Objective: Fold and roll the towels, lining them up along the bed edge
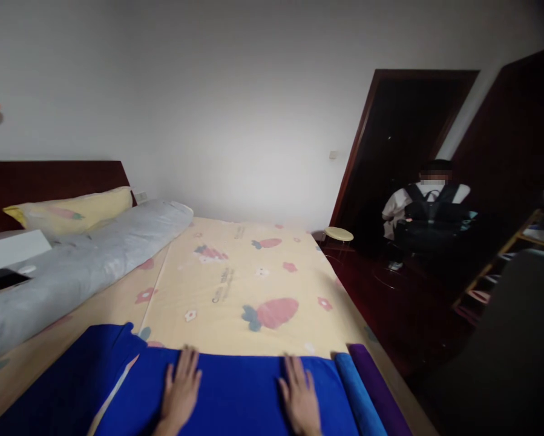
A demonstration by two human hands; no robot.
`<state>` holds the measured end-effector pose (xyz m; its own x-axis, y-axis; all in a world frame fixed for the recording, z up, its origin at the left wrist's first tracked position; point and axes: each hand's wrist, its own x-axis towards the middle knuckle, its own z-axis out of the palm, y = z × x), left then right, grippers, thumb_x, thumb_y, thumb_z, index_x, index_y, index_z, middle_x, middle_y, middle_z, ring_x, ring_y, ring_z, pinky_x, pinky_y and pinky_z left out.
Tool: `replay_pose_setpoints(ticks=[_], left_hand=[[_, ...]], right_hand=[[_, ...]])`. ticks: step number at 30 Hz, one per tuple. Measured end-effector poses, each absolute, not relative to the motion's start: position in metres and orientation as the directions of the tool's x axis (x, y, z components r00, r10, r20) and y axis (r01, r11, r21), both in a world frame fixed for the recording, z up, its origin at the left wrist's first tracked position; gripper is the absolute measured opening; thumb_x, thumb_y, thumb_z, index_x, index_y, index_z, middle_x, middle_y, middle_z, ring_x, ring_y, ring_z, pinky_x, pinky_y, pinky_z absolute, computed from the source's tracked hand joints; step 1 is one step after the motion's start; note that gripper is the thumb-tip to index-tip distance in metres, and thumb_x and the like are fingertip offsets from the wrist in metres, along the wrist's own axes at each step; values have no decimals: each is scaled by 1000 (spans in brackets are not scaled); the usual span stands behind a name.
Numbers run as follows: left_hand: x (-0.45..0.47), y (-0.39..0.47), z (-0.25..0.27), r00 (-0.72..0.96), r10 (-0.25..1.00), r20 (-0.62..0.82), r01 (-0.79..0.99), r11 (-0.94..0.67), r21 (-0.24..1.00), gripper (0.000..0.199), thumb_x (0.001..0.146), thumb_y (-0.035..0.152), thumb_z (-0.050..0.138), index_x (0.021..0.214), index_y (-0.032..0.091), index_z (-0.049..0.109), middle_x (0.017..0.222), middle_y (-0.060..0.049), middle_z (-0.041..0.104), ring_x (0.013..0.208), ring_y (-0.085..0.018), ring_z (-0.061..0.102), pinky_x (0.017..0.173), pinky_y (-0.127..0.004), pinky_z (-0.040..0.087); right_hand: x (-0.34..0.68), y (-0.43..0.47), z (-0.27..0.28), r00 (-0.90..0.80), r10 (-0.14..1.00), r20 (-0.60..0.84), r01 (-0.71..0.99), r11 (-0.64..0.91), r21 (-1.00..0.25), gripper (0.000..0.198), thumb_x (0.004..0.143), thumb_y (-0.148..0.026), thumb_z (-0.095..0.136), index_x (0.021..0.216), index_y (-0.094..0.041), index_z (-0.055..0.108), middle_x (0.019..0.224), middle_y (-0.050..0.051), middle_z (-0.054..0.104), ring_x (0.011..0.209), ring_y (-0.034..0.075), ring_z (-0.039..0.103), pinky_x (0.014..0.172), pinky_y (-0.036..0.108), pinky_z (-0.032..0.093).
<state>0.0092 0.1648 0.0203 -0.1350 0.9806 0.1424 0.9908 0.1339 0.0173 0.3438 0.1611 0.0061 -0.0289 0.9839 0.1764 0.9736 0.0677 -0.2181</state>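
A bright blue cloth (239, 393) lies spread over the near part of the bed. My left hand (183, 387) rests flat on it with the fingers stretched toward its far edge. To the right, my right hand (300, 390) lies palm down on the same cloth, fingers spread. Neither hand holds anything. A darker navy cloth (63, 381) adjoins the blue one on the left, with a pale strip between them. Along the right side are a rolled lighter blue cloth (360, 393) and a rolled purple cloth (380, 390). The near ends run out of view.
The bed has a cream sheet (235, 242) with strawberry prints. A grey rolled quilt (99, 254), a yellow pillow (81, 212) and a phone (5, 278) are at left. Beyond the bed's right edge are a round stool (339, 234), a person with a backpack (430, 212) and a shelf (503, 260).
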Motion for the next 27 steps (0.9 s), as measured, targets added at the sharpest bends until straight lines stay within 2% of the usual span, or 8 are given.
replay_pose_setpoints(ticks=[2,5,10,14,20,24,26,27], left_hand=[[64,159,14,146,986,76,984,-152,89,54,96,31,19,149,29,17,159,1,21,147,-17,18,119,-46,18],[94,157,8,349,937,21,919,-347,188,53,96,36,24,148,35,17,158,3,25,145,-18,26,117,-44,24],[-19,169,15,-161,987,22,986,160,54,59,93,47,24,149,30,19,160,-2,17,147,-24,18,118,-53,15],[-115,170,13,-407,914,-2,913,406,-24,65,91,49,22,151,25,14,161,-2,15,147,-19,18,116,-45,21],[-134,175,22,-406,911,68,912,409,-32,61,87,45,26,147,33,29,155,1,36,143,-18,31,110,-46,29],[-84,183,36,-400,908,127,913,407,-39,57,87,36,31,143,31,39,149,-5,46,143,-26,29,108,-55,28],[-32,181,35,-286,947,148,955,294,-38,57,88,33,33,144,24,39,154,-8,38,146,-27,22,114,-53,21],[-3,179,33,-79,990,115,997,81,-12,57,89,30,31,144,20,37,155,-10,34,147,-27,19,115,-52,20]], right_hand=[[292,159,4,-249,944,217,905,307,-294,51,98,-48,26,147,-33,25,154,-2,27,143,20,27,116,46,28],[263,161,-2,-349,912,214,843,405,-353,48,98,-48,27,146,-40,25,152,-6,33,140,18,33,115,44,33],[382,172,-11,2,992,130,966,32,-258,62,92,-61,31,146,-29,33,155,4,29,143,26,27,116,53,26],[466,173,-25,171,974,150,963,-133,-234,79,88,-66,32,148,-14,29,157,12,23,146,27,17,118,47,24],[472,176,-37,169,970,178,969,-130,-210,79,88,-64,30,147,-12,30,158,13,23,145,26,19,118,43,24],[437,181,-22,214,959,187,969,-184,-167,66,91,-44,29,144,-5,35,154,18,29,144,30,24,117,51,23],[394,181,-14,99,974,205,977,-56,-207,58,92,-31,23,144,-10,36,153,13,32,144,27,25,118,51,20],[369,180,-11,-7,980,200,967,58,-248,55,93,-28,21,145,-16,35,153,8,33,143,24,26,119,48,21]])
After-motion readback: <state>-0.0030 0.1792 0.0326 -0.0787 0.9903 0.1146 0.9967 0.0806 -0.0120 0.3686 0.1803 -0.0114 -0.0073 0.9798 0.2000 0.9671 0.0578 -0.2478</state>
